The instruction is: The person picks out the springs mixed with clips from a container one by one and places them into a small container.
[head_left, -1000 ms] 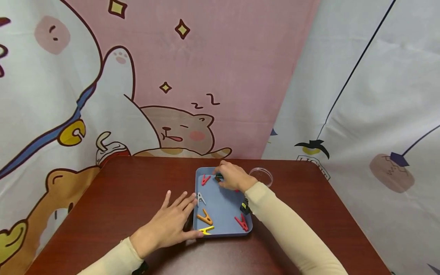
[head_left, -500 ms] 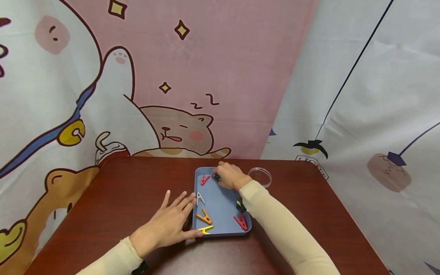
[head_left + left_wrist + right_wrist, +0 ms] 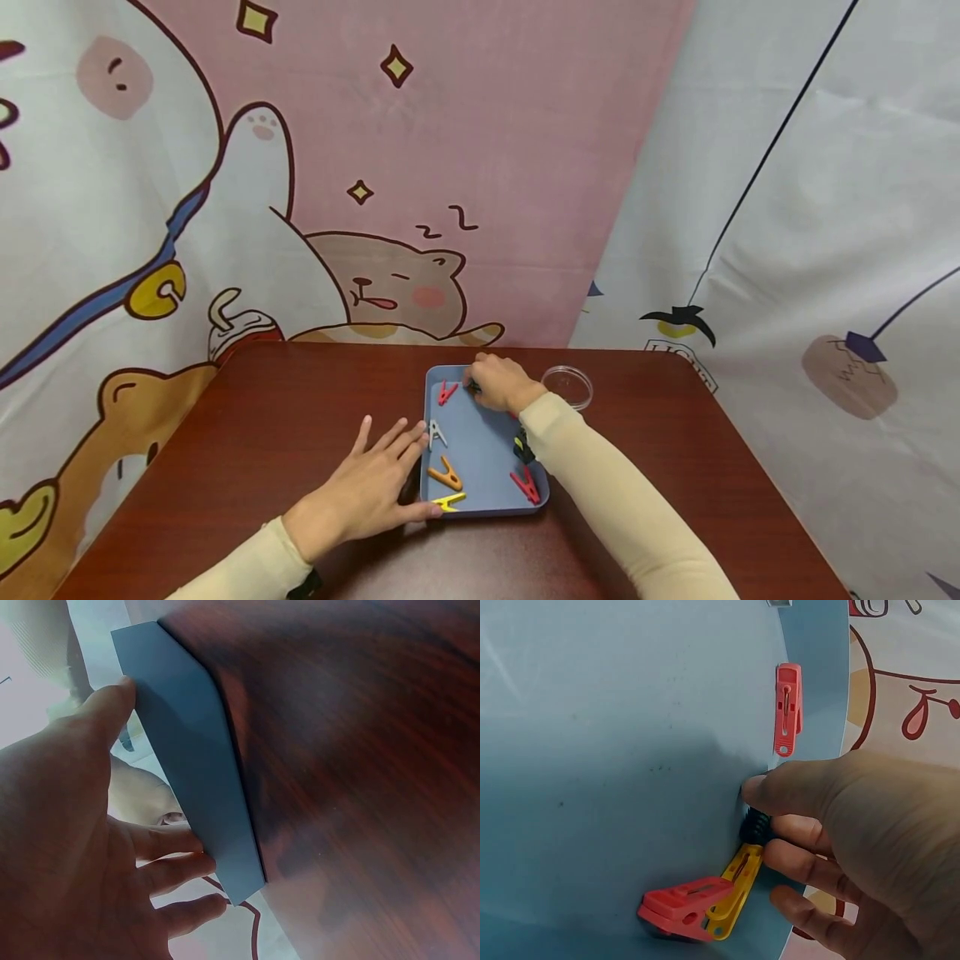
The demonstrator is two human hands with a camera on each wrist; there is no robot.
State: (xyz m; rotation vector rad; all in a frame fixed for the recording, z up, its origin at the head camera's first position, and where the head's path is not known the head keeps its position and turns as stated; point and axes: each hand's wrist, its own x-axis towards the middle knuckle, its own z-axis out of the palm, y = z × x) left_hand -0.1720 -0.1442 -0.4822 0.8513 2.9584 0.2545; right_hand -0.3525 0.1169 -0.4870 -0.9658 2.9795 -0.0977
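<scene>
Printed backdrop [image 3: 525, 167] stands behind a brown table [image 3: 322, 375]. Blue tray [image 3: 487, 467] lies on the table; clock directions run from tray centre in the head view, 12 at the far edge. Left hand [image 3: 367, 487] at 8: fingers straight and spread, tips and thumb touching the tray wall. Right hand [image 3: 501, 383] at 12 to 1: thumb and fingers pinch a dark clip [image 3: 756, 826] inside the tray, at 12 by the far wall; clip largely covered. Clear dish [image 3: 567, 367] on the table at 2, just beside the right wrist.

Other clips, all in tray: orange clip [image 3: 447, 475] at 8; near red clip [image 3: 527, 486] between 4 and 5; yellow clip [image 3: 450, 502] at 7; white clip [image 3: 437, 433] at 9; far red clip [image 3: 447, 392] at 11. Right wrist view: second yellow clip [image 3: 739, 889] at 7 from dark clip, contact unclear; third red clip [image 3: 679, 906] overlaps it.
</scene>
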